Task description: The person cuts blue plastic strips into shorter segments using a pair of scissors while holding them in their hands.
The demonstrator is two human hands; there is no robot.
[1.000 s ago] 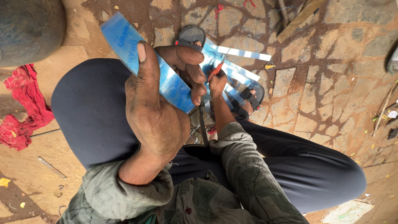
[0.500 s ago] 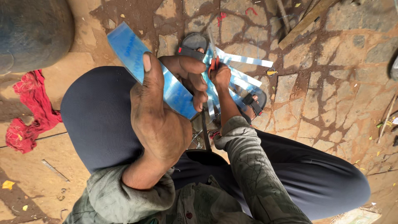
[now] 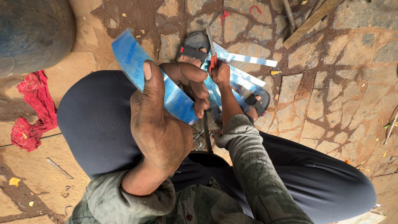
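The left hand (image 3: 159, 124) was closed round a broad blue strip (image 3: 137, 62) of thin shiny sheet, thumb laid flat along its upper face and the fingers (image 3: 195, 81) curled under and over it, so that the strip ran out beyond the thumb tip toward the upper left and was kept taut and raised above the knee. Beyond those fingers the right hand (image 3: 219, 72) was shut round the red handles of a pair of snips (image 3: 211, 52), whose blades pointed away from it; whether the blades were biting the sheet at that moment could not be told. Narrower pale strips (image 3: 248, 60) fanned out to the right of the right hand, apparently pieces cut from the same sheet and left lying where they fell. Under both hands the person's sandalled feet (image 3: 192, 47) rested on the cracked stone paving (image 3: 331, 91), seemingly pinning the loose ends so the sheet would not slide. Left of the left hand, well apart, a red rag (image 3: 31, 108) lay on the ground beside a dark rounded vessel (image 3: 33, 33).
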